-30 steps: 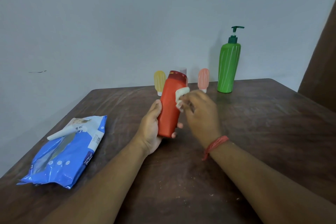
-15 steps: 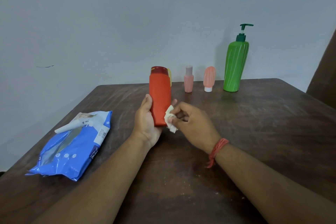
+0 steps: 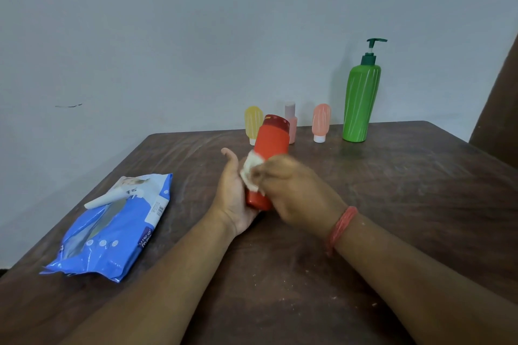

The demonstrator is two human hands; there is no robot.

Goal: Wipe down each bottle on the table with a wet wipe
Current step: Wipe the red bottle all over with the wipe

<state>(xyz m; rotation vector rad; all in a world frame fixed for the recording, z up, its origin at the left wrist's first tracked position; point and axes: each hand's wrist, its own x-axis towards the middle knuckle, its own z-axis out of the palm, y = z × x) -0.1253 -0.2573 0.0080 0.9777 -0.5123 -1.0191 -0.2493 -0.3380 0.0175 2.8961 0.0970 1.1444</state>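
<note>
A red-orange bottle point(image 3: 272, 145) leans away from me above the table's middle. My left hand point(image 3: 231, 190) cradles its lower part from the left, thumb raised. My right hand point(image 3: 291, 190) pinches a crumpled white wet wipe point(image 3: 250, 173) and presses it against the bottle's near side. Along the far edge stand a small yellow bottle point(image 3: 253, 123), a pink bottle point(image 3: 291, 123) partly behind the red one, a small peach bottle point(image 3: 321, 122) and a tall green pump bottle point(image 3: 361, 98).
A blue pack of wet wipes point(image 3: 112, 227) lies on the dark wooden table point(image 3: 392, 190) at the left, flap lifted. A grey wall runs behind the table. A dark brown panel point(image 3: 501, 98) stands at the right edge.
The red bottle has tipped from upright to leaning away. My right hand with the wipe has moved from the bottle's right side across its near face toward the left.
</note>
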